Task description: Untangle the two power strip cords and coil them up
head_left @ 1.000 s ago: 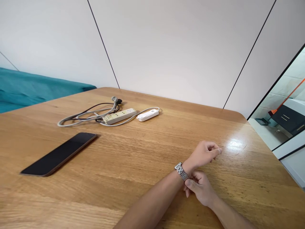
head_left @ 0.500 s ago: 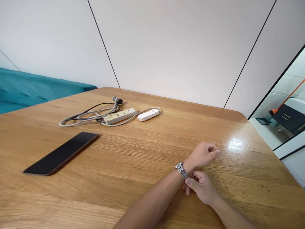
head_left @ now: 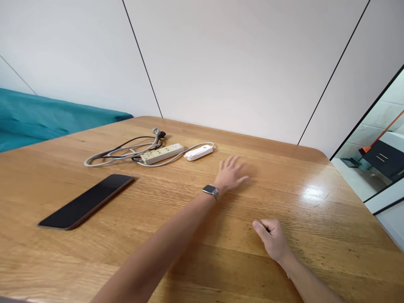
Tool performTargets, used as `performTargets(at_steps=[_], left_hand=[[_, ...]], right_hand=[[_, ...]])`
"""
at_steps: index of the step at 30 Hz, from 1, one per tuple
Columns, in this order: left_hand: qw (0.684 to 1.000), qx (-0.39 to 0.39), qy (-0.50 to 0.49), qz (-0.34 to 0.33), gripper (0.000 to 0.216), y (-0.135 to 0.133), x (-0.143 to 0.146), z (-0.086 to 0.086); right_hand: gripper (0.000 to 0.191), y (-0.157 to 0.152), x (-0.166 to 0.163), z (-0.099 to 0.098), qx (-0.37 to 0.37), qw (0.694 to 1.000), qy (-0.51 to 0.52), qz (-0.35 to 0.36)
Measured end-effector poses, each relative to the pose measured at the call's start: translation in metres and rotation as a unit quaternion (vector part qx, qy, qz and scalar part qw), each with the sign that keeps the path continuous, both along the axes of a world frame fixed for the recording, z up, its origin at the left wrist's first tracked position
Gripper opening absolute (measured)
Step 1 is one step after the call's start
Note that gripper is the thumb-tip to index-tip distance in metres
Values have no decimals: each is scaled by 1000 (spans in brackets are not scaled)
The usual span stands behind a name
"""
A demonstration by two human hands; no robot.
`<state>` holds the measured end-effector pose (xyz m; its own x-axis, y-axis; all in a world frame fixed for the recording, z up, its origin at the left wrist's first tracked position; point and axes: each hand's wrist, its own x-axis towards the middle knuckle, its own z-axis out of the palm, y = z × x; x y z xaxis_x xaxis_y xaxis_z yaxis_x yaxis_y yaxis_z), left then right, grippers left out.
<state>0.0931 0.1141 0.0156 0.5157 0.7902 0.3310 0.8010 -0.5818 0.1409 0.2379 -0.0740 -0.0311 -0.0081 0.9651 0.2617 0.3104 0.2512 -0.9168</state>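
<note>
Nearest you, your right hand (head_left: 272, 240) rests on the table (head_left: 315, 235) with its fingers curled in, holding nothing. Farther out, your left hand (head_left: 230, 174), a watch (head_left: 210, 190) on its wrist, spreads its fingers above the table. Just beyond those fingertips lies the white adapter (head_left: 198, 152), with the power strip (head_left: 162, 153) beside it.

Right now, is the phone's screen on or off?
Off, as far as shows: the phone lies flat and face up on the table, its screen evenly black, with no hand touching it.
</note>
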Motion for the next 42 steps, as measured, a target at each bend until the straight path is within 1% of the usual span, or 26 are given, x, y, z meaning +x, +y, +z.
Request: performTargets(at_steps=[1, 2, 4, 7, 9, 12, 15, 18, 23, 28, 31, 33, 36, 38, 42], left_hand=[[999, -10, 8, 41, 71, 14, -13, 0], [997, -16, 14, 74, 77, 28, -27, 0], [989, -33, 25, 142, 83, 50, -56, -1], [969, -65, 32, 235, 89, 72, -95, -2], [957, -101, 34, 268, 91, 80, -114, -2], [953, -140, 42, 264, 91, 87, -127, -4], [957, -137, 39, 252, 89, 87, -121, -7], [962, -129, 33, 239, 85, 79, -106, -11], [984, -103, 36, 139, 66, 44, -70, -14], [993, -78, 23, 80, 51, 6, -43, -16], [995, -82, 24, 44, 39, -10, -34, -17], [994, -96, 29, 33, 32, -16, -30, -16], [994, -97, 30, 33, 30, -18, -25, -11], [995, -85, 15, 49, 32, -14, -22, -7], [988, -59, -58, 128, 36, 7, -22, 4]], right_hand=[[54, 0, -1, 0, 1, 1000, -4, 0], [53, 0, -1, 0, 4, 1000, -8, 2], [53, 0, -2, 0, 11, 1000, -14, 0], [52, 0, -2, -2, 20, 1000, -21, -4], [52, 0, -3, -2, 24, 999, -25, -4], [52, -1, -4, 0, 28, 999, -30, -2], [52, -1, -6, 3, 27, 999, -34, 0], [51, -2, -7, 4, 20, 999, -37, -2], [51, -2, -6, 2, 14, 999, -38, 0], [50, -2, -6, 4, 13, 999, -39, 6], [51, -1, -7, 4, 16, 999, -42, 3], [51, -1, -8, 3, 16, 999, -42, 0], [51, -1, -8, 2, 15, 999, -42, -3], [51, -1, -7, 1, 17, 999, -44, -2], [51, -1, -7, 1, 16, 999, -47, 2]])
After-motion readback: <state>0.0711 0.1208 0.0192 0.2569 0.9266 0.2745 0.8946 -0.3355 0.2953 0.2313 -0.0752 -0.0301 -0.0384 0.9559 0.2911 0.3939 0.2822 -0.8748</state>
